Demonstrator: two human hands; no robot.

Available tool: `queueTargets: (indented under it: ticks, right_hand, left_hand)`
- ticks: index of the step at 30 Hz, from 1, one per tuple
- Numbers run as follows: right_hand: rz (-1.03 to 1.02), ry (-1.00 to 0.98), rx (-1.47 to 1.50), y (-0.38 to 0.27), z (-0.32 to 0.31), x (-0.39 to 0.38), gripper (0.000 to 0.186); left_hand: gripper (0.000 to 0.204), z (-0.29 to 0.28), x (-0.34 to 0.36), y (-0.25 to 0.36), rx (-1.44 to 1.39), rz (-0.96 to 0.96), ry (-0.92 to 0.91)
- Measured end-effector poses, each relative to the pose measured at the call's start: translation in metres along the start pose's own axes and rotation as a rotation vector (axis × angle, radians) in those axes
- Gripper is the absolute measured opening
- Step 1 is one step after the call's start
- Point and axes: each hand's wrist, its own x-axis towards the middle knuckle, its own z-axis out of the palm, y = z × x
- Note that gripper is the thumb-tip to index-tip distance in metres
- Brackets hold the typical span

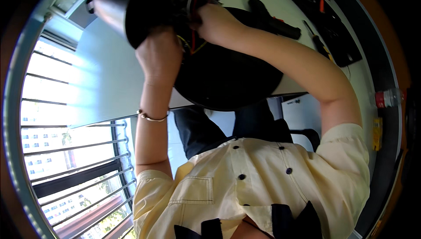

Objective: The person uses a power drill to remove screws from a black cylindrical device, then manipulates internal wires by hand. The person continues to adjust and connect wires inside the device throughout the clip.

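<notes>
head view: left fisheye of a head-worn pair, facing steeply down at close range, upright and unmirrored. wearer's shirt (263, 164) fills the lower middle, nearest the lens, with left hand (158, 55) and right hand (218, 24) up top over the table (109, 85). coverage is very wide, reaching the window (79, 179) at left and a bottle (388, 98) at far right, straight edges bowing toward the rim, corners black.
</notes>
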Motion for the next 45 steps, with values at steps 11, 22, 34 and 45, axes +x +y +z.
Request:
queueTargets:
  ticks: [11,22,34,45]
  right_hand:
    - [0.475,-0.199,0.826,-0.016,-0.002,-0.006,0.021]
    - [0.369,-0.209,0.727,-0.004,-0.002,-0.005,0.022]
    - [-0.026,0.017,0.176,0.003,0.021,-0.003,0.015]
    - [0.483,-0.234,1.119,0.0,0.005,-0.002,0.013]
  left_hand:
    - [0.011,0.007,0.005,-0.01,-0.134,0.068,0.078]
    - [0.006,0.003,0.004,-0.007,-0.019,0.157,0.099]
    - [0.009,0.01,0.009,-0.015,0.072,0.218,0.009]
    - [0.008,0.003,0.008,-0.01,0.058,0.285,0.157]
